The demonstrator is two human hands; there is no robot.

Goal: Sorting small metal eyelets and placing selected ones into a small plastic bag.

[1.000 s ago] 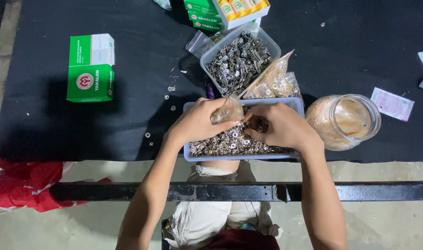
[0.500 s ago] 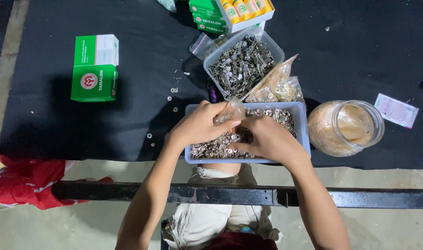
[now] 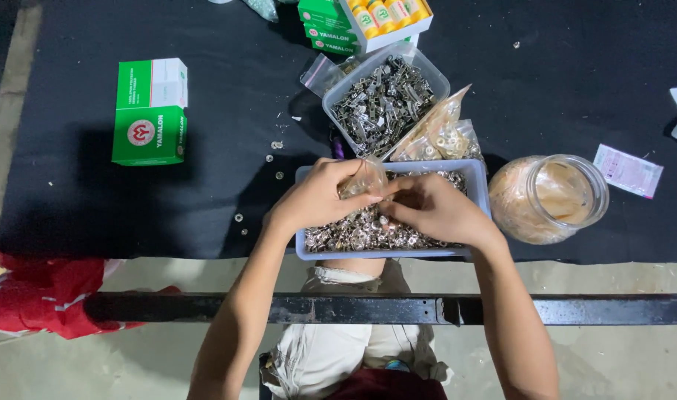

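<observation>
My left hand point(image 3: 320, 198) holds a small clear plastic bag point(image 3: 362, 178) over a pale blue tray point(image 3: 477, 194) filled with small silver metal rings point(image 3: 364, 233). My right hand point(image 3: 434, 210) is pressed close beside the bag's mouth, fingers pinched together over the rings; whether it holds any pieces is hidden. Both hands meet above the tray's middle.
Behind the tray stands a clear tub of metal clips point(image 3: 383, 96), with small filled bags point(image 3: 438, 137) beside it. A glass jar point(image 3: 553, 196) lies to the right. A green and white box point(image 3: 150, 111) sits left, more boxes point(image 3: 364, 22) at the back. Loose rings point(image 3: 275, 159) dot the black cloth.
My right hand has dipped toward the rings and come back up against the bag's opening. My left hand has kept the bag in about the same place.
</observation>
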